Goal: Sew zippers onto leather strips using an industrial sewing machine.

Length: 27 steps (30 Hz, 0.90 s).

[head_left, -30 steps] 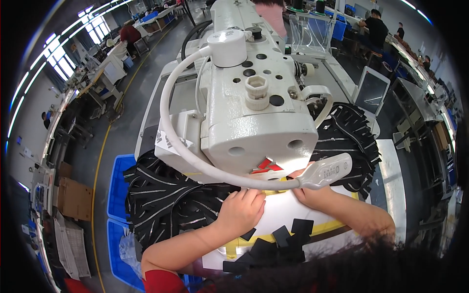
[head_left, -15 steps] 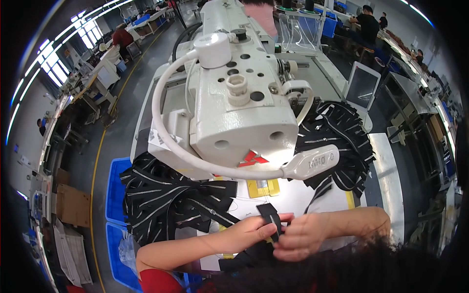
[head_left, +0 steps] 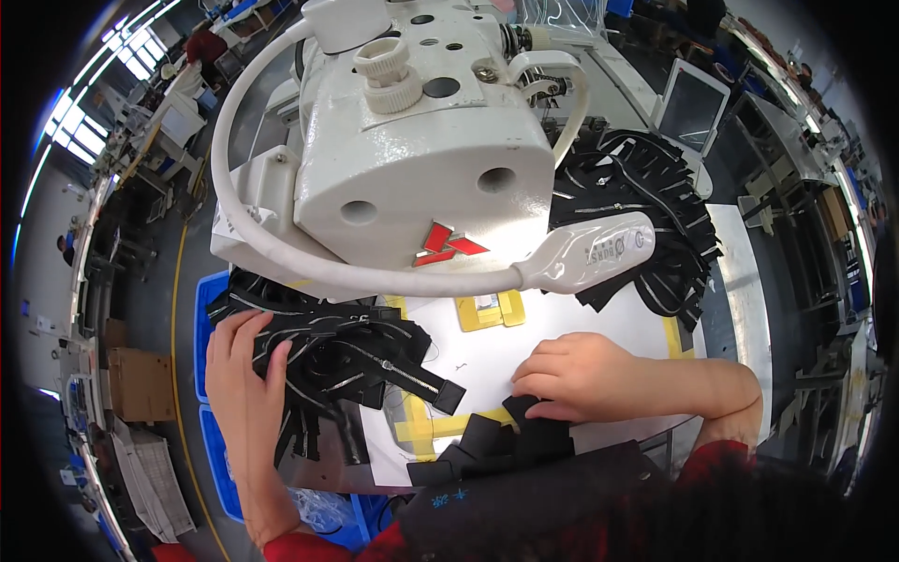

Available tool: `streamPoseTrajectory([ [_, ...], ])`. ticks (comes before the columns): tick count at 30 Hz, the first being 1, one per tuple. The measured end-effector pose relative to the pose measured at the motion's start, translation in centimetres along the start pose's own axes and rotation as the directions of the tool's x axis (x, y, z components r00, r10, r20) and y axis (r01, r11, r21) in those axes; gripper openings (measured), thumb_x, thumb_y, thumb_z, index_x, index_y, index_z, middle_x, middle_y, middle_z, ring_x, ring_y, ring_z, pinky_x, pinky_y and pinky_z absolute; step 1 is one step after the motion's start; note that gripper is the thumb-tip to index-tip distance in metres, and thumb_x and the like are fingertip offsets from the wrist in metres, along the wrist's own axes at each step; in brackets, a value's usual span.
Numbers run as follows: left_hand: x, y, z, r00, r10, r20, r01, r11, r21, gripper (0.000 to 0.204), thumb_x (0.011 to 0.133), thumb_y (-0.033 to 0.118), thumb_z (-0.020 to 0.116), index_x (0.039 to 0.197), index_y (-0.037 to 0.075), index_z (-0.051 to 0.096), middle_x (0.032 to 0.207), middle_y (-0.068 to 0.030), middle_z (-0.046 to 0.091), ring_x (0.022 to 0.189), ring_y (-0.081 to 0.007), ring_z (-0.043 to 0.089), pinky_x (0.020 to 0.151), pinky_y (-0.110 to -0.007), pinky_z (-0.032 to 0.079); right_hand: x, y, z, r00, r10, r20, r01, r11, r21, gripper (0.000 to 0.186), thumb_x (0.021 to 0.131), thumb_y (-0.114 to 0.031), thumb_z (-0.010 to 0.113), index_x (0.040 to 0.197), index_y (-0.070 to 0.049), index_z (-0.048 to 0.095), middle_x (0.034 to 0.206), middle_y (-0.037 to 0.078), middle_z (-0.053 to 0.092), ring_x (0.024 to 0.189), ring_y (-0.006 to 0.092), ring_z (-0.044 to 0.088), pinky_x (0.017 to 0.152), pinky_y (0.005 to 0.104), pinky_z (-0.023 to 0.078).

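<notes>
Spread apart, the thumb and fingers of the left hand (head_left: 242, 375) are curving around the left edge of a heap of black zipper strips (head_left: 328, 348); whether they are pinching any single strip, I cannot tell. On the right, the fingers of the right hand (head_left: 590, 379) are bending down over black fabric patches (head_left: 482, 435), their tips partly hidden, so whether these are pinching one is also unclear.

Nearest, the patches are lying overlapped along the near side of the white work surface (head_left: 487, 370), partly covering a strip of yellow tape (head_left: 417, 431). Layers like these could be lifting together if the fingertips are catching two edges at once.

Just beyond, one zipper strip is reaching rightward out of the heap, its patched end (head_left: 449, 397) resting close to the loose patches. Because the strips are crossing one another, tugging one could be dragging its neighbours along or sliding some off the left side toward the blue bin (head_left: 213, 323).

Farther off, a yellow plate (head_left: 482, 312) is sitting below the neck of a white lamp (head_left: 590, 255), and the sewing machine head (head_left: 421, 178) is towering behind. Another zipper heap (head_left: 646, 225) is lying at far right.
</notes>
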State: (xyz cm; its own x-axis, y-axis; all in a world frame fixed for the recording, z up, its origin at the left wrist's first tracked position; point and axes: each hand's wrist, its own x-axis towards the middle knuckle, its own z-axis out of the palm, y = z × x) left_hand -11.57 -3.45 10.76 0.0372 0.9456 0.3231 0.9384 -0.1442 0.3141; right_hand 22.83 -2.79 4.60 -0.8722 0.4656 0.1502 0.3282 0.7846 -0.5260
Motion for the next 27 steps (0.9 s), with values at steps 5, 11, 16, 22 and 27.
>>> streamPoseTrajectory([
  [5, -0.3, 5.0, 2.8, 0.892, 0.437, 0.119, -0.39, 0.875, -0.287, 0.02, 0.074, 0.011, 0.071, 0.093, 0.009, 0.065, 0.093, -0.0055, 0.066, 0.084, -0.0259, 0.062, 0.073, -0.036, 0.049, 1.0, -0.2, 0.9, 0.959, 0.121, 0.257, -0.124, 0.992, -0.005, 0.025, 0.078, -0.017, 0.069, 0.098, -0.006, 0.058, 0.097, 0.008, 0.054, 0.095, 0.0247, 0.057, 0.077, 0.0367, 0.049],
  [11, 0.1, 8.4, 9.4, 0.716, 0.506, 0.48, -0.105, 0.759, -0.643, 0.023, 0.086, 0.025, 0.064, 0.095, 0.004, 0.063, 0.084, -0.009, 0.064, 0.074, -0.0217, 0.063, 0.066, -0.032, 0.049, 1.7, 1.7, 0.6, 0.965, 0.128, 0.23, -0.187, 0.948, 0.259, 0.021, 0.079, -0.017, 0.068, 0.096, -0.006, 0.061, 0.096, 0.01, 0.058, 0.094, 0.0286, 0.058, 0.081, 0.0387, 0.047],
  [16, 0.3, 7.5, 12.7, 0.584, 0.328, 0.743, 0.59, 0.457, -0.666, 0.025, 0.088, 0.017, 0.067, 0.103, -0.001, 0.059, 0.079, -0.0025, 0.063, 0.071, -0.0068, 0.06, 0.06, -0.023, 0.048, 2.4, 2.2, -0.8, 0.896, 0.439, 0.075, -0.417, 0.768, 0.486, 0.026, 0.084, -0.012, 0.063, 0.11, -0.005, 0.062, 0.088, 0.011, 0.064, 0.081, 0.0272, 0.062, 0.072, 0.0364, 0.049],
  [22, 0.2, 6.7, 13.7, 0.629, 0.312, 0.712, 0.674, 0.238, -0.699, 0.027, 0.089, 0.008, 0.063, 0.113, -0.001, 0.054, 0.088, -0.003, 0.061, 0.072, -0.0084, 0.059, 0.062, -0.023, 0.05, 2.1, 4.1, 1.5, 0.79, 0.275, -0.548, -0.173, 0.957, 0.231, 0.021, 0.078, -0.004, 0.064, 0.098, -0.007, 0.068, 0.079, 0.007, 0.06, 0.072, 0.026, 0.06, 0.067, 0.0361, 0.049],
  [27, -0.2, 6.7, 13.6, 0.688, 0.278, 0.67, 0.623, 0.246, -0.742, 0.029, 0.091, 0.007, 0.06, 0.118, -0.001, 0.053, 0.089, -0.0059, 0.061, 0.068, -0.009, 0.058, 0.058, -0.024, 0.048, 1.5, 3.3, 1.8, 0.894, -0.088, -0.439, 0.021, 0.988, -0.154, 0.021, 0.068, -0.008, 0.074, 0.086, -0.013, 0.067, 0.092, 0.001, 0.059, 0.087, 0.0211, 0.059, 0.071, 0.0349, 0.046],
])
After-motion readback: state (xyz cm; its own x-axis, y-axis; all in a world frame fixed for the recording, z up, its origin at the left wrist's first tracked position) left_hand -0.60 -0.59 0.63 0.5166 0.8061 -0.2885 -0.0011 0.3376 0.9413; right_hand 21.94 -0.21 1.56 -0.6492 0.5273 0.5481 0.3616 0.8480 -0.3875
